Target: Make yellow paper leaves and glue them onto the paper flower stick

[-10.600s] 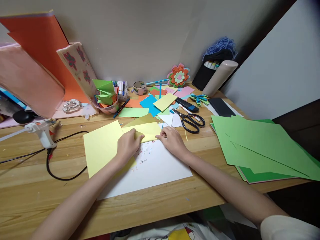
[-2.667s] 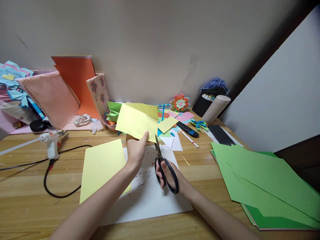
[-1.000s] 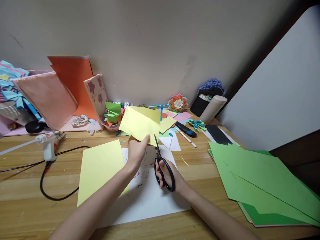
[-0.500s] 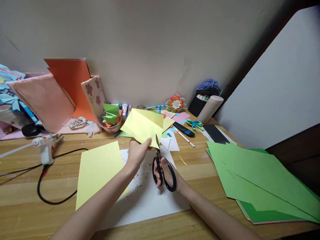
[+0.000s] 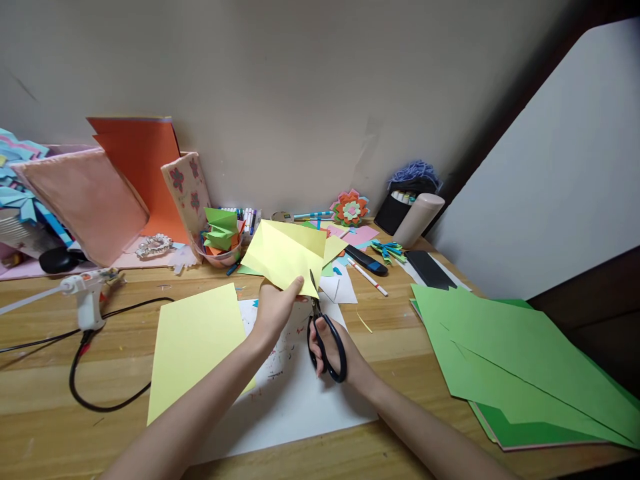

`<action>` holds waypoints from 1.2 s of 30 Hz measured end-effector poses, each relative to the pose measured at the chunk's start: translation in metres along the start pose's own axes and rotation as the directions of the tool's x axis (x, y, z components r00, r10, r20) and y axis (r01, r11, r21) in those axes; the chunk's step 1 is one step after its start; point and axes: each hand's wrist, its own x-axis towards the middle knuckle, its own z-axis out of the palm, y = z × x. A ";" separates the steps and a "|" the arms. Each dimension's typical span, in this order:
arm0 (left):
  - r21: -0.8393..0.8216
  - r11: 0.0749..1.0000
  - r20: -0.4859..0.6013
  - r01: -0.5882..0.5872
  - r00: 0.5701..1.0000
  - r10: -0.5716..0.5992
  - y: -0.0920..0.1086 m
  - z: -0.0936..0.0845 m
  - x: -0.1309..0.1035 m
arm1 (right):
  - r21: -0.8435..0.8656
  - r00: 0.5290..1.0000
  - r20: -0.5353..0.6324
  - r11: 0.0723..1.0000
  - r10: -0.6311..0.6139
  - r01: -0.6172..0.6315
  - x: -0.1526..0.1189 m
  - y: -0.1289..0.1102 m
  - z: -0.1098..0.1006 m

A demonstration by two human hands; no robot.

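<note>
My left hand (image 5: 280, 305) pinches the lower edge of a creased sheet of yellow paper (image 5: 290, 253), thumb on top, holding it raised above the desk. In my right hand (image 5: 336, 345) is a pair of black-handled scissors (image 5: 341, 357), fingers through the loops. The blades point away from me at the paper's lower right corner, one showing in front of the sheet. Below both hands lies a white sheet (image 5: 300, 413) with coloured marks. A flat yellow sheet (image 5: 195, 347) rests to the left, partly under my left forearm.
A hot glue gun (image 5: 89, 300) with its black cord stands at left. Green sheets (image 5: 520, 360) are stacked at right. Behind are a tub of paper scraps (image 5: 223, 247), a paper flower (image 5: 350, 208), a black utility knife (image 5: 367, 260), a marker (image 5: 367, 277) and a bottle (image 5: 419, 220).
The scissor handles have drawn closer together as my right hand's fingers closed. The yellow paper and my left hand stay almost in place.
</note>
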 end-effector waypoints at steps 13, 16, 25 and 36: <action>-0.053 0.999 0.020 -0.003 1.000 0.004 0.000 0.005 -0.004 | 0.033 0.999 -0.011 0.999 -0.036 0.037 0.001 0.001 -0.003; -0.054 0.998 0.022 -0.013 1.000 0.014 -0.001 0.005 -0.005 | 0.023 0.998 -0.015 0.998 -0.063 0.063 0.002 0.004 -0.005; -0.038 0.999 0.011 -0.032 0.999 0.033 0.001 0.004 -0.005 | -0.087 0.997 -0.022 0.994 -0.068 0.066 0.000 -0.006 -0.005; -0.001 1.000 0.064 -0.023 0.998 0.023 0.003 0.006 -0.007 | 0.018 0.999 -0.034 0.999 -0.031 0.032 0.004 -0.001 -0.006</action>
